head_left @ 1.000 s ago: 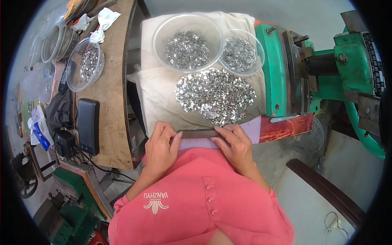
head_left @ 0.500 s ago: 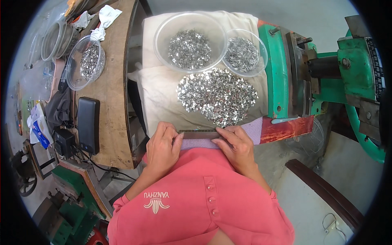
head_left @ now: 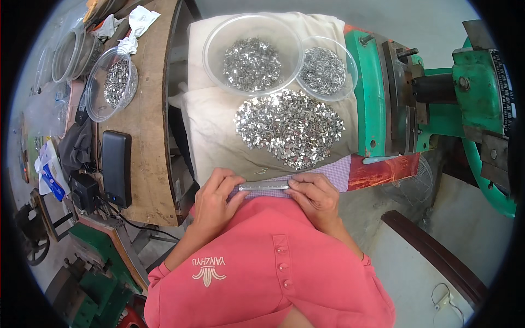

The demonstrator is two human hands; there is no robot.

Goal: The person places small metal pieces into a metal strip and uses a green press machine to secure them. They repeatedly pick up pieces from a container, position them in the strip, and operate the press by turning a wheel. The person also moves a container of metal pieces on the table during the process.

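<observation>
A narrow silvery metal bar [head_left: 263,186] with small marks along its face lies level between my hands, close to my body. My left hand [head_left: 215,195] pinches its left end between thumb and fingers. The right end is held the same way by my right hand [head_left: 315,198]. Just beyond the bar, a few tiny metal bits [head_left: 261,171] rest on the cloth. Farther off is a loose heap of small shiny metal pieces [head_left: 295,128]. Behind it stand a large clear tub [head_left: 210,68] and a smaller clear tub [head_left: 354,71], both with small metal parts inside.
Pale cloth [head_left: 205,131] covers the work surface, with purple checked fabric [head_left: 336,174] at its near edge. A green machine [head_left: 369,109] stands at the right. On the wooden table [head_left: 150,109] at left are a black power bank [head_left: 116,169] and another clear tub [head_left: 93,106].
The bar has turned in my fingers: its dark side and slotted edge showed before, a bright silvery face shows now. It has come slightly nearer to me. Tiny bits lie beyond it.
</observation>
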